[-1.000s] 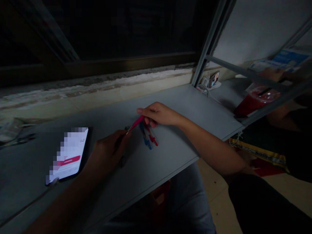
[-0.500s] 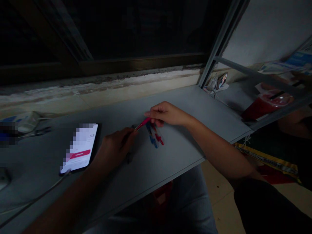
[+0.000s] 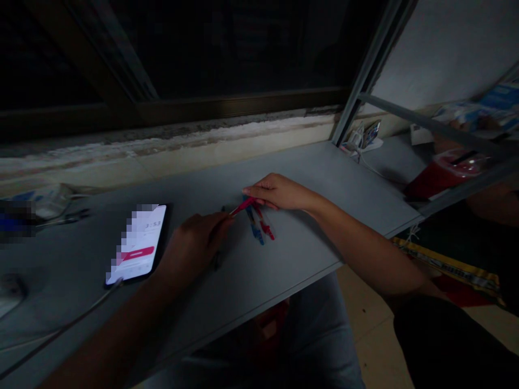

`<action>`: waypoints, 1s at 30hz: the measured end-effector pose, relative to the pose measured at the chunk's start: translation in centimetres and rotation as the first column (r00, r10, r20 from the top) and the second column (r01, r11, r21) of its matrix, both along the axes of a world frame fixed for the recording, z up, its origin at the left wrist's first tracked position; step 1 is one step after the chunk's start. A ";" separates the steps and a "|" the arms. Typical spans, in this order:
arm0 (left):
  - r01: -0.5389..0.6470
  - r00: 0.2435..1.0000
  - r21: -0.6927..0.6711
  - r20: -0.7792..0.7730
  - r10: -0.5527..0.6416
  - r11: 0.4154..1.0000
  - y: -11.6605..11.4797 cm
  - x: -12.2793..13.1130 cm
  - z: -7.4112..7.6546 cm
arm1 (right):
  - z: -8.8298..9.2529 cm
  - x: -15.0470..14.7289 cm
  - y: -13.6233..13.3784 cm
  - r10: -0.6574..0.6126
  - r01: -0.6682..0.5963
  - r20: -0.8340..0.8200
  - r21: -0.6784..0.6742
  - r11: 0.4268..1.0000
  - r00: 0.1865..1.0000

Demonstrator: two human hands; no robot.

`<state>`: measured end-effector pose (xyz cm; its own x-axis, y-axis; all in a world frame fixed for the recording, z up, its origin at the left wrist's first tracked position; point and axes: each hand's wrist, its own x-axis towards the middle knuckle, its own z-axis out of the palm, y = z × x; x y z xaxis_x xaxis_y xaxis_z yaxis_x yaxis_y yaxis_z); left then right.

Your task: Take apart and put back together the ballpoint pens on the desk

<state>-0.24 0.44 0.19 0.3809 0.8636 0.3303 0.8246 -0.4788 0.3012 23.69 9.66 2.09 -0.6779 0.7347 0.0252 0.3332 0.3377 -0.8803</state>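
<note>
Pink pen (image 3: 245, 203), one: centre of the frame, above the desk (image 3: 300, 243), slanting from upper right to lower left, its narrow metallic end toward the lower left.

Left hand (image 3: 198, 237), one: left of centre, in shadow, fingertips pinched on the narrow end of the pink pen.

Right hand (image 3: 279, 193), one: just right of centre, thumb and fingers gripped on the pink barrel. The hands are apart from each other, joined only by the pen.

Blue pen (image 3: 258, 235), one: lying on the desk just below the right hand, partly hidden at its upper end.

Red pen (image 3: 268, 231), one: lying just right of the blue pen, clear barrel, red end toward the bottom of the frame.

Dark object, one: mostly hidden by the left hand; kind cannot be told.

Phone (image 3: 141, 243), one: left of the frame, screen lit, partly pixelated, a red bar across it; pale cable (image 3: 91, 308) at its lower edge.

Window (image 3: 251, 48), dark: across the top of the frame.

Metal post (image 3: 352, 108), one: upper right.

Second phone (image 3: 372, 133), one: propped up just right of the post.

Red tub (image 3: 432, 175), one: right edge area, clear rim.
</note>
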 end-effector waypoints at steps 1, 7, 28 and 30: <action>0.003 1.000 0.031 -0.018 -0.003 1.000 -0.1 0.0 0.0 | 0.0 0.0 0.0 0.005 -0.006 -0.010 -0.030 1.000 1.000; 0.036 0.995 0.005 0.098 -0.037 0.999 -1.0 0.4 0.5 | -0.1 -0.3 0.1 -0.105 0.084 -0.156 -0.138 0.987 0.982; 0.479 0.872 -0.100 0.166 -0.460 0.872 -1.8 0.8 -0.6 | 0.0 -1.3 -1.3 0.024 -0.026 -0.018 -0.108 0.994 1.000; 0.480 0.872 -0.100 0.162 -0.462 0.871 -1.9 0.9 -0.4 | -0.1 -1.2 -1.3 0.047 -0.046 0.006 -0.108 0.993 0.999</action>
